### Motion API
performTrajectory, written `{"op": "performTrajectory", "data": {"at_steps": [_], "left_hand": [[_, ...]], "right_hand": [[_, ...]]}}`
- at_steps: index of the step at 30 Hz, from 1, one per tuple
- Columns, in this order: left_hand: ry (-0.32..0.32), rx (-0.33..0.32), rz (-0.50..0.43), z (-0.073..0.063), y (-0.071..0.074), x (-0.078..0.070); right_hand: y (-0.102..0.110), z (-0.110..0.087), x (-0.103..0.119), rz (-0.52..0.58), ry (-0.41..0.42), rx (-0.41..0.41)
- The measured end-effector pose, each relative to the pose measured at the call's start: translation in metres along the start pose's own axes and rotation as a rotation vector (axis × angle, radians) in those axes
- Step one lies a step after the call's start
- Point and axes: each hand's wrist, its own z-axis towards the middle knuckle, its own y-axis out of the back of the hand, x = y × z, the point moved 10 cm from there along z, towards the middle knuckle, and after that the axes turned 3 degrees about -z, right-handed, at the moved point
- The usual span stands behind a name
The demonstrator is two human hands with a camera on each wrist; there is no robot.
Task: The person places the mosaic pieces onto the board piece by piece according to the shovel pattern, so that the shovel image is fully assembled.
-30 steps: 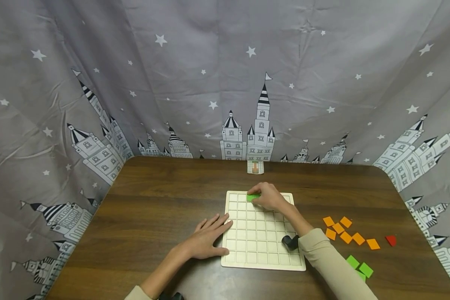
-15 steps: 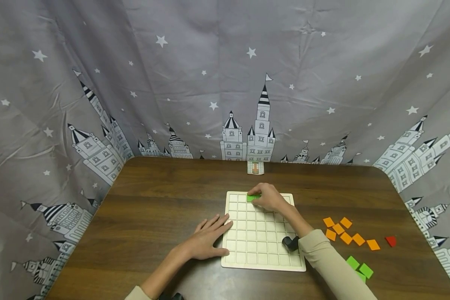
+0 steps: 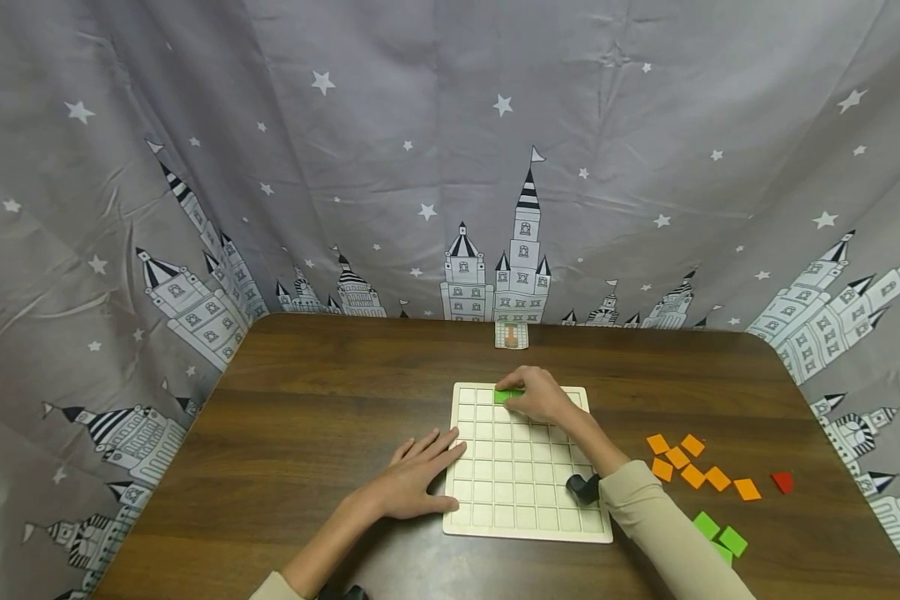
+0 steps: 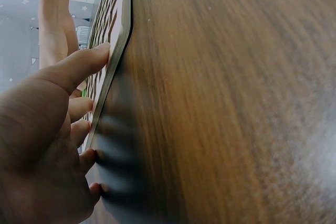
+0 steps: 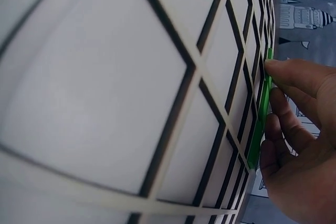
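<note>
A pale wooden grid board [image 3: 525, 532] lies on the brown table. At its far row, my right hand [image 3: 540, 397] pinches a green square tile [image 3: 504, 397] set in the grid. More green shows along that row in the right wrist view, where the thumb and curled fingers meet a green strip [image 5: 256, 145]; the hand hides part of it. My left hand [image 3: 414, 485] lies with fingers spread at the board's left side. In the left wrist view its fingertips [image 4: 103, 51] rest on the board's edge.
Right of the board lie several orange tiles [image 3: 693, 476], a red piece [image 3: 782, 482] and several green tiles [image 3: 732, 542], partly behind the right sleeve [image 3: 663, 525]. A small printed card [image 3: 512, 337] is at the table's back edge, before a grey castle-print curtain [image 3: 600, 100].
</note>
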Motion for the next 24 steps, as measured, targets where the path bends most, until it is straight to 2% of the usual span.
{"op": "performTrajectory", "data": {"at_steps": [5, 10, 17, 24], "left_hand": [[0.001, -0.002, 0.003, 0.000, 0.000, 0.000], [0.004, -0.004, -0.003, 0.000, 0.000, 0.000], [0.003, -0.007, -0.005, 0.001, 0.001, 0.000], [-0.002, -0.007, -0.002, 0.001, 0.001, -0.001]], "right_hand": [[0.002, -0.001, -0.003, -0.005, 0.023, -0.017], [0.011, -0.007, -0.007, 0.040, 0.029, -0.047], [0.033, -0.022, -0.011, 0.072, 0.024, -0.092], [0.061, -0.046, -0.025, 0.106, 0.020, -0.139]]}}
